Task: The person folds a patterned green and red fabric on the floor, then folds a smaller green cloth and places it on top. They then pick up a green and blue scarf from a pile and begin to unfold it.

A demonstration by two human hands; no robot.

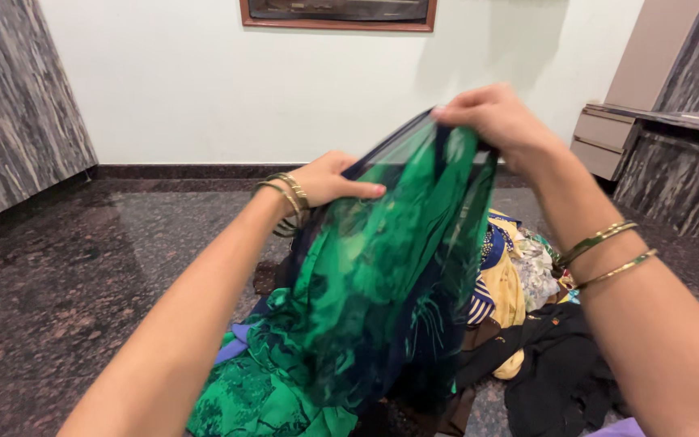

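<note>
- Dark speckled granite floor (66, 291) spreads under your arms, running back to a pale wall (204, 81) with a dark skirting strip along its foot.
- You hold a sheer green and navy printed cloth (382, 267) up between your two hands, its top edge stretched from one hand to the other and its length hanging down to the floor below them.
- Your left hand (329, 180) pinches the lower end of that top edge, thumb laid flat over the fabric, fingers closed behind it.
- Your right hand (495, 117) is higher and further from you, fingers clamped on the raised corner of the cloth.
- Both hands are apart, with the taut edge slanting up from left to right.
- Gold bangles (289, 194) sit on your left wrist, and two more gold bangles (604, 251) ring your right forearm.
- Below your right forearm lies a heap of clothes (519, 283): yellow, striped and floral pieces, with a black garment (560, 372) nearest you.
- Beyond your right hand stands a grey streaked stone counter (673, 162) with beige drawers (600, 142) beside it.
- Past your left arm, a matching grey streaked panel (10, 105) rises from the floor.
- Above your hands, a wood-framed picture (337, 14) hangs on the wall, cut off by the top edge.
</note>
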